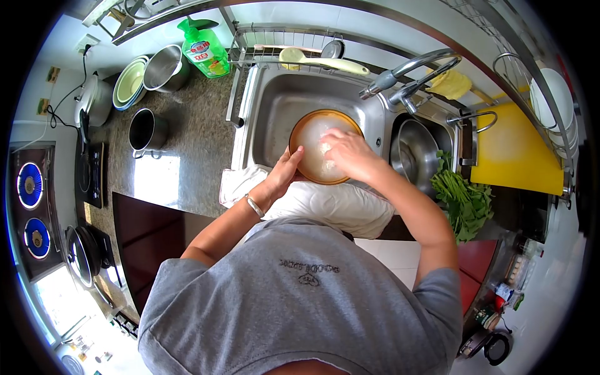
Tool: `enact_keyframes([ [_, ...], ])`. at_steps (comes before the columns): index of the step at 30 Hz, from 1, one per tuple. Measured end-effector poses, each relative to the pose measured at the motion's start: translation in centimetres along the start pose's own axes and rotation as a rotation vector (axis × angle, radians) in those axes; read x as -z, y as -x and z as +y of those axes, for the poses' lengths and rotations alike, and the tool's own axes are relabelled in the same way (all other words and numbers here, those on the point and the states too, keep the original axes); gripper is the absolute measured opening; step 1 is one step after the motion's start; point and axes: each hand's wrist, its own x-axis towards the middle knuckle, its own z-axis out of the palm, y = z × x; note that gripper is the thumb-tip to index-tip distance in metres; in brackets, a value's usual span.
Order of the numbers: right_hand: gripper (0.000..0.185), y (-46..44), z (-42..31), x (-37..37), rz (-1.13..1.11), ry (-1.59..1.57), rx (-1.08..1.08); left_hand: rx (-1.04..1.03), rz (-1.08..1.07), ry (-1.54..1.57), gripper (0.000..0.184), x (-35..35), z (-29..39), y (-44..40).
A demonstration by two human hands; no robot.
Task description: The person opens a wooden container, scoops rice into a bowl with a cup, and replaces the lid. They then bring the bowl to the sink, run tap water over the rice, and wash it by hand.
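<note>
An orange-rimmed bowl (355, 128) of cloudy white water is over the steel sink (269, 103), near its front edge. My left hand (285, 169) grips the bowl's left side, thumb at the rim and the other fingers largely hidden below. Inside the bowl, my right hand (347, 150) has its fingers curled round wet white grains that look like rice (328, 165). The fingertips are partly hidden by the grains and the milky water.
The faucet (378, 84) arches in from the right. A steel basin (415, 150) fills the second sink, with leafy greens (462, 200) beside it. A white cloth (325, 203) covers the front edge. Left are a dark mug (149, 131), a soap bottle (206, 53) and stacked bowls (131, 84).
</note>
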Motion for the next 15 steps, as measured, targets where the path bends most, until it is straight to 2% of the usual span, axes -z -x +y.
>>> enact_keyframes([
  [2,0.03,0.6,0.3,2.2,-0.127,-0.119,-0.225,-0.017,0.025,-0.006,0.045,-0.1,0.1,0.1],
  [3,0.044,1.0,0.8,2.2,-0.122,-0.12,-0.245,-0.012,0.015,-0.002,0.046,0.0,0.2,0.0],
  [4,0.044,1.2,1.3,1.9,-0.121,-0.12,-0.25,-0.005,0.004,0.0,0.046,0.0,0.2,0.0],
  [6,0.059,1.1,2.2,0.3,-0.028,-0.212,-0.247,-0.008,-0.013,0.014,0.047,-0.2,0.2,0.0],
  [9,0.066,0.2,1.6,-1.5,0.038,-0.298,-0.216,-0.01,-0.002,0.023,0.048,-1.0,0.5,0.2],
  [10,0.066,-0.3,1.4,-1.6,0.039,-0.298,-0.214,-0.006,0.017,0.016,0.049,-1.2,0.7,0.2],
  [12,0.066,-1.1,0.5,-1.5,-0.096,-0.409,-0.361,-0.009,0.017,0.012,0.049,-1.2,0.8,0.2],
  [14,0.062,-1.0,0.6,-1.8,-0.059,-0.445,-0.39,-0.013,0.014,0.006,0.049,-1.2,0.8,0.2],
  [15,0.056,-1.2,1.0,-2.2,0.043,-0.523,-0.322,-0.009,0.018,0.002,0.049,-1.1,0.9,0.2],
])
